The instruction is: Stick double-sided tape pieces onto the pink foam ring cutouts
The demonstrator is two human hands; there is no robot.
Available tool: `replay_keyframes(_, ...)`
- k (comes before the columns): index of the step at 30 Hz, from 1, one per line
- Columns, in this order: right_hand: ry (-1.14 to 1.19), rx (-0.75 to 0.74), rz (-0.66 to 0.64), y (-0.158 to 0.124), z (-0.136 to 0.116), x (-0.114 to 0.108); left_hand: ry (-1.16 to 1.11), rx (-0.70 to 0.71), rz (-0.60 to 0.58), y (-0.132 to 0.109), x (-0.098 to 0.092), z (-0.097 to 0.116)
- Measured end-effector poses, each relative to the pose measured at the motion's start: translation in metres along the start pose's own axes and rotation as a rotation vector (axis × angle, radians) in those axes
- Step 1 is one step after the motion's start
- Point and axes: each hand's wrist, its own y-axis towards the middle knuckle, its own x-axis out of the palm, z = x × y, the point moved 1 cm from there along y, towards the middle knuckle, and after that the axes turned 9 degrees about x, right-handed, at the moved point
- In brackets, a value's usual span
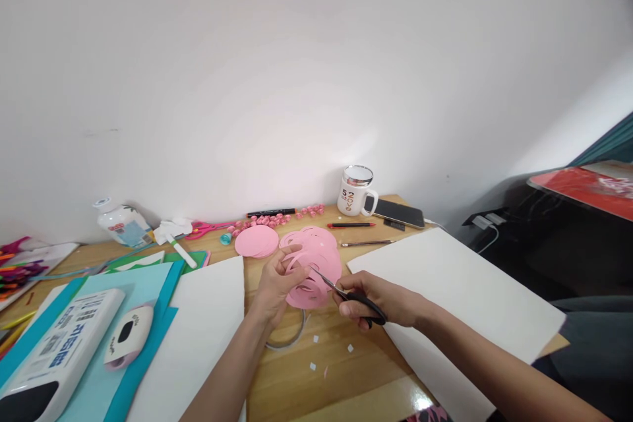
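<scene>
My right hand is closed around the black handles of a pair of scissors. Their blades point left and meet the edge of a pink paper piece with curved slits in it. Thumb and fingers of my left hand pinch that paper; whether the blades are parted is too small to tell. Just behind it lies a heap of cut pink paper circles, partly overlapped by the held piece. A neat stack of pink discs sits to the left of the heap.
Small pink curls, a marker and a white mug line the wall side, with a phone at right. White sheets flank both arms. A tape roll and paper scraps lie in front. A white bottle stands left.
</scene>
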Motion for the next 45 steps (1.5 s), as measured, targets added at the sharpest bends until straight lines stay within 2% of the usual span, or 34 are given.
replay_keyframes(5,0.025,0.052,0.038,-0.002,-0.001,0.002,-0.014,-0.001,-0.012,0.000,0.000,0.000)
replay_keyframes(11,0.012,-0.001,0.078,-0.002,-0.002,0.007,-0.031,0.025,0.044,0.002,-0.004,-0.004)
replay_keyframes(21,0.024,0.032,0.057,0.000,-0.001,0.011,-0.003,0.016,0.097,0.001,-0.001,-0.001)
replay_keyframes(45,0.009,0.029,0.089,0.001,0.000,0.011,0.016,0.041,0.111,0.003,-0.004,-0.004)
